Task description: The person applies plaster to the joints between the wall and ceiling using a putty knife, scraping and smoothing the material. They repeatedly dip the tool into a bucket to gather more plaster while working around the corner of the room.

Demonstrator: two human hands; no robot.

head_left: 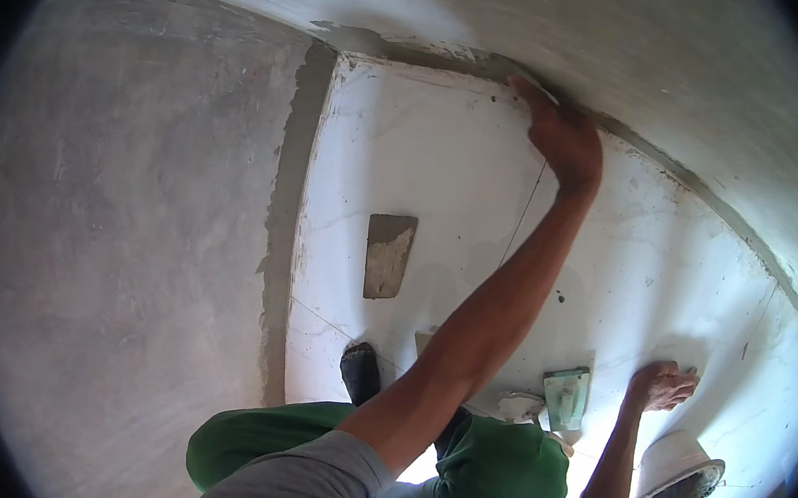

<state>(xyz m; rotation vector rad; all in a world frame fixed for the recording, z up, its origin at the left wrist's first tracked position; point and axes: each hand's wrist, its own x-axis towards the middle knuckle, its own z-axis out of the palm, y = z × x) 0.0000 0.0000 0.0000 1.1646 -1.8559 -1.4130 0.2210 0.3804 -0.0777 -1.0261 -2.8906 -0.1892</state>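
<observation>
My left hand (pixel 568 140) is stretched forward to the foot of the far wall, at a band of wet grey mortar (pixel 453 59). Its thumb sticks out and the other fingers bend toward the wall; a thin dark edge shows beside them, but what they grip is hidden. Low on the right, my right hand (pixel 667 386) is held over the white floor, its fingers curled and nothing visible in them. Nearest to it are a pale green, flat rectangular tool (pixel 565 398) and a tilted white bucket (pixel 678 480) with a mortar-crusted rim and dark inside.
A flat, tapered piece smeared with mortar (pixel 387 257) lies on the white floor (pixel 445 158). Grey plastered wall (pixel 139 179) rises at left, edged by a darker mortar strip (pixel 291 202). My green-trousered knees (pixel 503 472) and a dark shoe (pixel 361 374) are below.
</observation>
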